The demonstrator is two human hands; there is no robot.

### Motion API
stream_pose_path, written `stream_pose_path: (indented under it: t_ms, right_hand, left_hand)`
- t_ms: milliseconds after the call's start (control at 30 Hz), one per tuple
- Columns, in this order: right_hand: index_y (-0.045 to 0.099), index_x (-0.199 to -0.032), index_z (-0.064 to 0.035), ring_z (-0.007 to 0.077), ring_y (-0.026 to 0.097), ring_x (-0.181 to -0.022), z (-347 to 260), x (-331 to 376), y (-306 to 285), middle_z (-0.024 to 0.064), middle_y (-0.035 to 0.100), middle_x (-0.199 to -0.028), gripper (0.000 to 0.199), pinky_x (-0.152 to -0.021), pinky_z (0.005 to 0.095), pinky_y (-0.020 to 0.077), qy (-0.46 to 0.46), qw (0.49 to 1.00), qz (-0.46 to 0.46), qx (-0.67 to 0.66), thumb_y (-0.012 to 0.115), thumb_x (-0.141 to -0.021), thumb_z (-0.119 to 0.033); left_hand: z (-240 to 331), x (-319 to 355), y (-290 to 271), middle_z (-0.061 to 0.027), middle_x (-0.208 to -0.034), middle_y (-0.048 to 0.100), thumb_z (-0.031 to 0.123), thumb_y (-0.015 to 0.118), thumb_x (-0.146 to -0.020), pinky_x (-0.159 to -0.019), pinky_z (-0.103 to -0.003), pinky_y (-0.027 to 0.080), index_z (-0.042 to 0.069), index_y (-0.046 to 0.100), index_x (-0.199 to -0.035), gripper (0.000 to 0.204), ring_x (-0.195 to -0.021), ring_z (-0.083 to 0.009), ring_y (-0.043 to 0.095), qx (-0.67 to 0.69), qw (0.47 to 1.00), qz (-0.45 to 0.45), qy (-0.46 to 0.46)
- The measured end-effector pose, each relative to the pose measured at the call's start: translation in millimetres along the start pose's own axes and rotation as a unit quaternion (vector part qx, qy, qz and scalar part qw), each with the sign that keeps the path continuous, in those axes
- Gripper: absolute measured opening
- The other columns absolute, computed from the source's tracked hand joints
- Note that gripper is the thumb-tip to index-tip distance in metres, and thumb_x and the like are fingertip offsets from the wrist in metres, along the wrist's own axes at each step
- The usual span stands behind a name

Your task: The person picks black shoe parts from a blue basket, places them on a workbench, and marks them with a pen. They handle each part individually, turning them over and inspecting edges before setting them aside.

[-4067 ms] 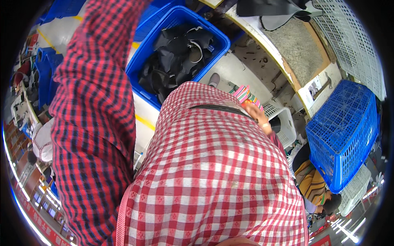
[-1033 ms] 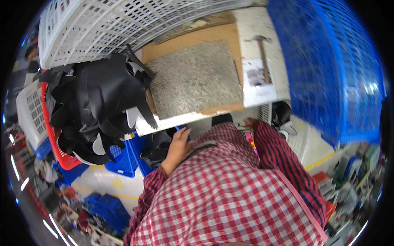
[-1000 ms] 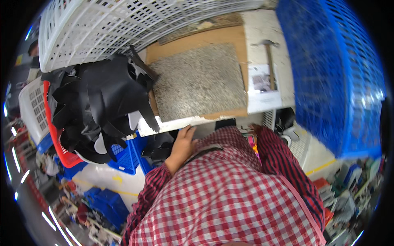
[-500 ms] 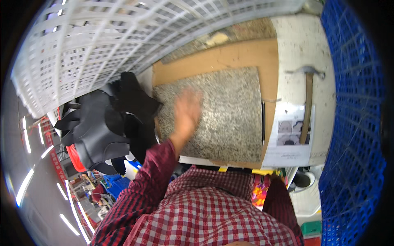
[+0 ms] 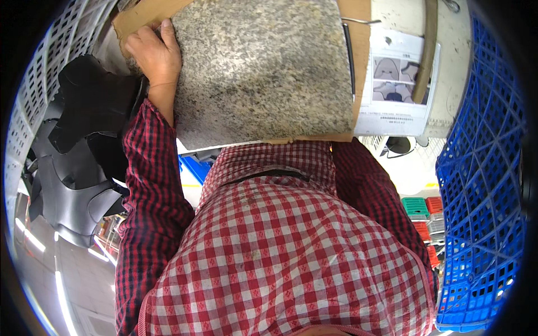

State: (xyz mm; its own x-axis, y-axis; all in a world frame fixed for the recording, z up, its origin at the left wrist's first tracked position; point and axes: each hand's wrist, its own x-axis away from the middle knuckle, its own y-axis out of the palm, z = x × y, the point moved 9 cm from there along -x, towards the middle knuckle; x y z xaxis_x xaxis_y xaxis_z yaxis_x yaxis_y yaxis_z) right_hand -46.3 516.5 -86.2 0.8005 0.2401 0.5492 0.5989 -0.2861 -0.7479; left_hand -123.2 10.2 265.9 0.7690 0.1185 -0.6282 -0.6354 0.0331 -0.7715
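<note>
My left hand (image 5: pixel 156 53) rests at the left edge of a grey speckled board (image 5: pixel 258 73). Its fingers bend down over that edge with their tips hidden, while the thumb lies stretched along the top. Whatever the fingers hold, if anything, cannot be made out. Close by on the left hangs a pile of black sheet pieces, a matt one (image 5: pixel 92 101) over a smoother cut-out piece (image 5: pixel 73 182). My right sleeve (image 5: pixel 364 173) runs down under the table's front edge, and the right hand is out of sight.
Brown cardboard (image 5: pixel 361 56) lies under the board. Right of it are a thin metal rod (image 5: pixel 361 21), a printed sheet with pictures (image 5: pixel 392 115) and a hammer's wooden handle (image 5: pixel 427 50). A blue mesh crate (image 5: pixel 482 185) stands right, a white one (image 5: pixel 28 101) left.
My left hand has gone from the middle of the board to its left edge, and its fingers have curled. The view has tipped lower, so the hammer's head is mostly out of the picture.
</note>
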Motion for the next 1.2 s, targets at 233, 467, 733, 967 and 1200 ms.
stream_pose_path:
  t_ms: [233, 467, 733, 967, 1200]
  right_hand:
    - [0.065, -0.123, -0.0109, 0.0381, 0.066, -0.102, -17.6, 0.5, 17.2, 0.0208, 0.069, -0.112, 0.029, -0.080, 0.0466, 0.0545, -0.013, 0.998, -0.038, 0.038, 0.058, -0.095, -0.018]
    - [0.065, -0.124, -0.0108, 0.0404, 0.065, -0.104, -32.3, 15.6, 17.0, 0.0230, 0.068, -0.113, 0.030, -0.082, 0.0470, 0.0541, -0.006, 0.996, -0.070, 0.047, 0.056, -0.096, -0.016]
    - [0.064, -0.126, -0.0107, 0.0431, 0.065, -0.105, -55.7, 14.4, 14.9, 0.0255, 0.068, -0.114, 0.031, -0.084, 0.0475, 0.0537, -0.048, 0.995, -0.033, 0.087, 0.055, -0.097, -0.013]
    - [0.066, -0.123, -0.0083, 0.0466, 0.063, -0.109, -126.2, 70.3, -38.0, 0.0298, 0.066, -0.114, 0.030, -0.086, 0.0484, 0.0535, -0.131, 0.984, 0.081, -0.086, 0.054, -0.097, -0.011]
    - [0.064, -0.121, -0.0009, 0.0277, 0.066, -0.101, -184.5, 180.6, -236.9, 0.0145, 0.066, -0.111, 0.031, -0.087, 0.0349, 0.0530, -0.273, 0.795, 0.528, -0.124, 0.072, -0.091, -0.006]
  left_hand:
    - [2.7, -12.2, 4.0, -0.0195, -0.094, 0.054, 0.039, 0.062, -0.098, -0.082, -0.050, 0.043, 0.003, 0.063, -0.096, 0.035, -0.093, -0.0388, 0.051, 0.007, 0.998, -0.055, -0.043]
    - [6.8, -62.3, 7.8, -0.0150, -0.096, 0.059, 0.031, 0.063, -0.097, -0.087, -0.047, 0.043, 0.005, 0.065, -0.097, 0.026, -0.095, -0.0350, 0.055, 0.044, 0.991, -0.122, -0.031]
    - [42.0, -89.2, -12.5, -0.0233, -0.154, 0.037, 0.037, 0.060, -0.099, -0.119, -0.055, 0.029, 0.001, 0.047, -0.143, 0.058, -0.143, -0.0431, 0.033, 0.068, 0.978, -0.195, -0.003]
    - [-20.9, 70.1, -93.0, -0.0284, -0.154, 0.035, 0.032, 0.072, -0.090, -0.118, -0.053, 0.030, -0.003, 0.040, -0.147, 0.074, -0.144, -0.0458, 0.032, 0.096, 0.974, -0.131, -0.155]
    - [-114.0, 25.6, -40.8, -0.0304, -0.122, 0.062, 0.051, 0.064, -0.092, -0.108, -0.056, 0.035, -0.001, 0.063, -0.125, 0.062, -0.119, -0.0457, 0.054, 0.068, 0.987, -0.038, -0.141]
